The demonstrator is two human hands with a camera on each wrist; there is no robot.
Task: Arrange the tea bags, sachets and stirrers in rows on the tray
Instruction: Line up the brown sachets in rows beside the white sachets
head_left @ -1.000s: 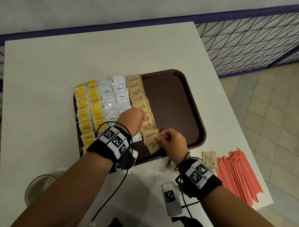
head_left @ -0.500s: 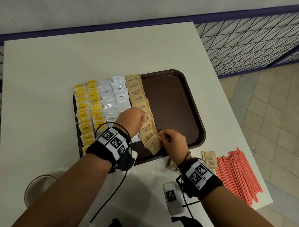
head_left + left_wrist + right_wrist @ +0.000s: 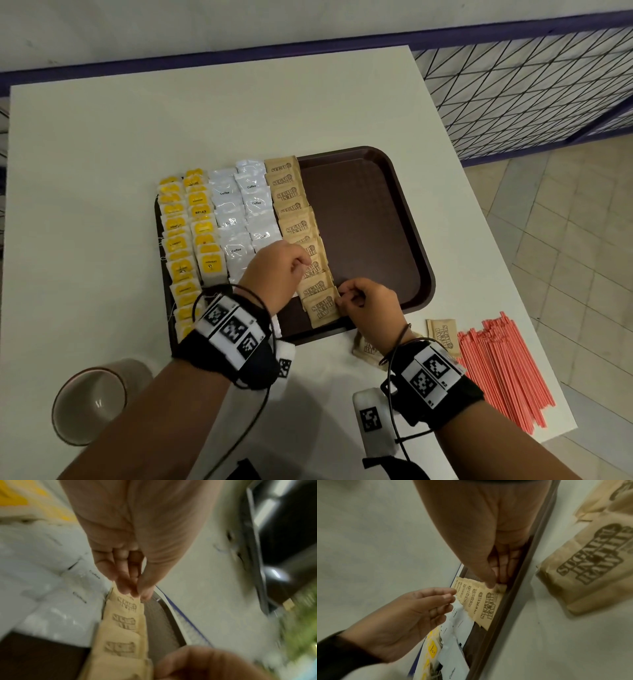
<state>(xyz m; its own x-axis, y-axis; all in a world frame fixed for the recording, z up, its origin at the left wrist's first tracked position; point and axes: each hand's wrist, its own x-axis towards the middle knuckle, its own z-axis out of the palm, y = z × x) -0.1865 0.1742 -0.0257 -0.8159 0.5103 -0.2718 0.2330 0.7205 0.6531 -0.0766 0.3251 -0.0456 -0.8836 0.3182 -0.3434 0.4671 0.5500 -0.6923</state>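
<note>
step: laying sugar row | right hand (image 3: 368, 303) pinches nearest sugar sachet (image 3: 320, 306) at tray (image 3: 423, 260) near edge | left hand (image 3: 274, 270) fingertips pinch a sachet farther up | next: fetch loose sachets (image 3: 442, 335) from desk (image 3: 102, 171), right; stirrers (image 3: 503, 370) untouched

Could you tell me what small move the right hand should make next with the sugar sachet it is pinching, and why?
Probably let go: the right hand pinches the nearest sugar sachet, which already lies overlapping the brown row on the tray. Two more sachets wait on the table.
</note>
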